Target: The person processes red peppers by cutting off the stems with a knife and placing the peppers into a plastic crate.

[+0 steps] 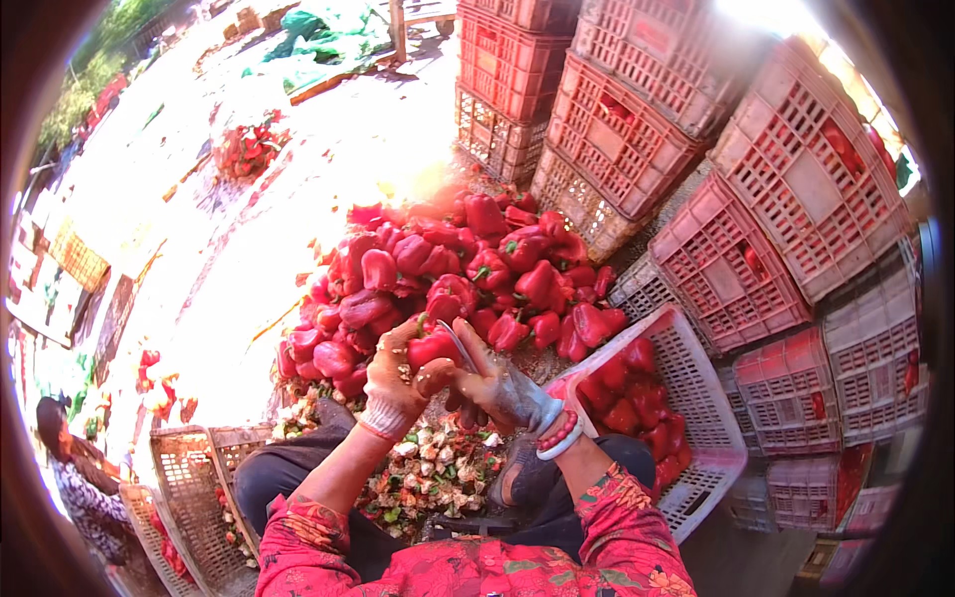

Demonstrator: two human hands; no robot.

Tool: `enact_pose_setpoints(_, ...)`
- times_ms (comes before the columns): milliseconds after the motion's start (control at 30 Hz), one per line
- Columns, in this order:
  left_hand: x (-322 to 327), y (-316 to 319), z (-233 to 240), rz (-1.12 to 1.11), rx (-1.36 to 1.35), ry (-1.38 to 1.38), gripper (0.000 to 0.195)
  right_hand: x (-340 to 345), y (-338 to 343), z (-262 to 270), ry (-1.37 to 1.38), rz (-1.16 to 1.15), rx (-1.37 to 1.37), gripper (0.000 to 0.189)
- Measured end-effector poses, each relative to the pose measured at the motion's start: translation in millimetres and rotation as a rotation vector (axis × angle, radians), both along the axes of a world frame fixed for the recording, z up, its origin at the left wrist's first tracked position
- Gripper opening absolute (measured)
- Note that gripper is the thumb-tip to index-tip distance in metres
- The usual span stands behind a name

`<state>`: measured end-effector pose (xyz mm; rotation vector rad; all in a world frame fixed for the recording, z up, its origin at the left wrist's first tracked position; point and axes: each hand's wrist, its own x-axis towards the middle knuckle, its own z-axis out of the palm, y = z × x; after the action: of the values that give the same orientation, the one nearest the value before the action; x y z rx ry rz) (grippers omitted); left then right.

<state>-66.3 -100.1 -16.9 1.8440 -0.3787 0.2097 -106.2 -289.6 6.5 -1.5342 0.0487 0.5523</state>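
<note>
My left hand (394, 380), in a soiled work glove, grips a red bell pepper (434, 348) with its green stem upward. In my gloved right hand (501, 389) is a small knife (460, 345), its blade against or very near the pepper's right side. Just beyond both hands lies a large heap of red bell peppers (455, 257) on the ground. Cut-out pepper cores (429, 459) with pale seeds and green stems are strewn between my legs. To the right of my knee, a tilted plastic crate (694, 380) holds glossy red peppers (634, 403).
Stacked plastic crates (604, 134) rise beyond the heap and along the right (806, 186), some with peppers inside. Several crates (179, 477) stand at lower left, near another person (82, 477). Another pepper heap (250, 149) lies in glaring sunlight, with green sheeting (321, 37) behind.
</note>
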Motion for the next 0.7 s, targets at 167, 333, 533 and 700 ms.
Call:
enact_pose_setpoints(167, -7, 4, 7, 0.034, 0.24, -0.166, 0.067, -1, 2, -1, 0.159, 0.108, 0.14, 0.083)
enact_pose_setpoints(333, 10, 6, 15, 0.223, -0.029, -0.005, 0.049, -28, 29, -33, 0.36, 0.181, 0.211, 0.079)
enact_pose_setpoints(533, 24, 26, 15, 0.25, 0.119, -0.001, 0.043, -11, 27, -39, -0.01, -0.178, 0.11, 0.051)
enact_pose_setpoints(700, -12, 9, 5, -0.084, -0.068, 0.255, 0.032, 5, 24, -17, -0.357, -0.162, 0.037, 0.048)
